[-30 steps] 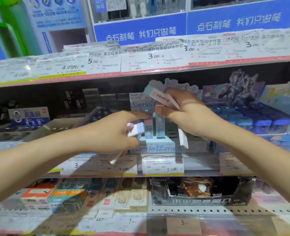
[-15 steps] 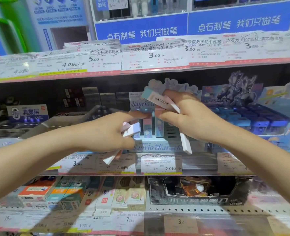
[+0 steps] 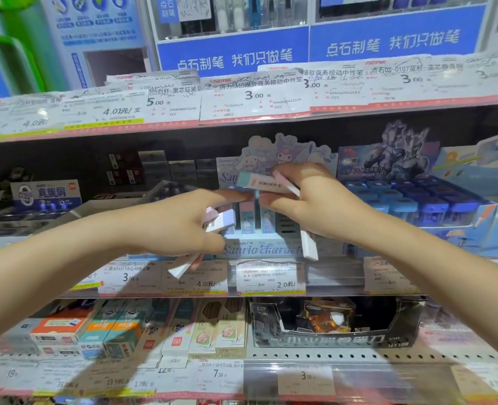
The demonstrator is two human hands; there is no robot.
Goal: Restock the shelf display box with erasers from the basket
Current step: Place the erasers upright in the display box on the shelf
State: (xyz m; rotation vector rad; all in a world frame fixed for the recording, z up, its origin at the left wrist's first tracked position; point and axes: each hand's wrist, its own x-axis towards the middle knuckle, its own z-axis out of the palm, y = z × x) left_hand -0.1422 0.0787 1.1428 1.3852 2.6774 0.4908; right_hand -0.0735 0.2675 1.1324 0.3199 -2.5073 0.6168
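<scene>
Head view: left hand [image 3: 168, 226] curls round a few slim erasers [image 3: 220, 220]; right hand [image 3: 315, 206] pinches more, one lying crosswise. Light, stiff, slick sleeves; best gripped mid-length. Display box [image 3: 259, 249] just behind, half filled. Versus half a second ago, hands barely shifted.

Across the top, two blue header boards [image 3: 233, 55] printed "点石制笔 我们只做笔". On the upper shelf's price tags [image 3: 253, 96], left to right: "4.01元/支", "5.00", "3.00", "3.00", "3.00". At centre, display box [image 3: 259, 250] fronted with script "Sanrio characters", partly covered. At left, a blue box [image 3: 47, 192] marked "真集屑". Below centre, tags [image 3: 269, 277] reading "3.00", "4.00", "2.0". Bottom edge: "7.50", "3.50". Black carton [image 3: 332, 340] at lower right marked "12".
</scene>
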